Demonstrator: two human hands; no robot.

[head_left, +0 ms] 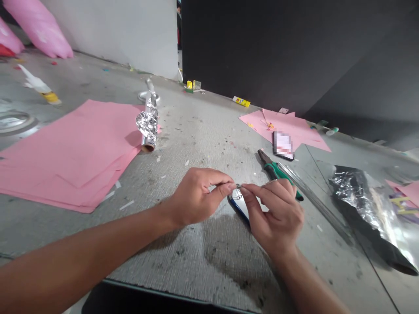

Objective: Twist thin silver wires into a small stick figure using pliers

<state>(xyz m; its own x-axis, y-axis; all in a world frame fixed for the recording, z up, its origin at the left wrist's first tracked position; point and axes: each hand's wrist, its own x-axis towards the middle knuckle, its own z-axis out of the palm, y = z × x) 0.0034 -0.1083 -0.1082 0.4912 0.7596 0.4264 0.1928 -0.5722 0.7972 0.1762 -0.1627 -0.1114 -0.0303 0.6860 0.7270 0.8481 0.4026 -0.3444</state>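
Note:
My left hand [204,194] and my right hand [276,211] meet near the middle of the view, each pinching a small thin piece, perhaps wire, between thumb and forefinger; it is too small to make out well. Just below the fingertips, small rings [239,197] lie on a white object with a blue edge [240,209], partly hidden by my right hand. Behind my right hand, green-handled pliers [271,168] rest on the table beside a bundle of thin wires [316,198].
Pink sheets [75,152] are stacked at the left, with a foil roll [149,117] at their edge. A phone [283,145] lies by more pink paper [304,128]. Crumpled black and clear plastic [363,209] spreads at the right. The table's near edge [157,293] runs below my arms.

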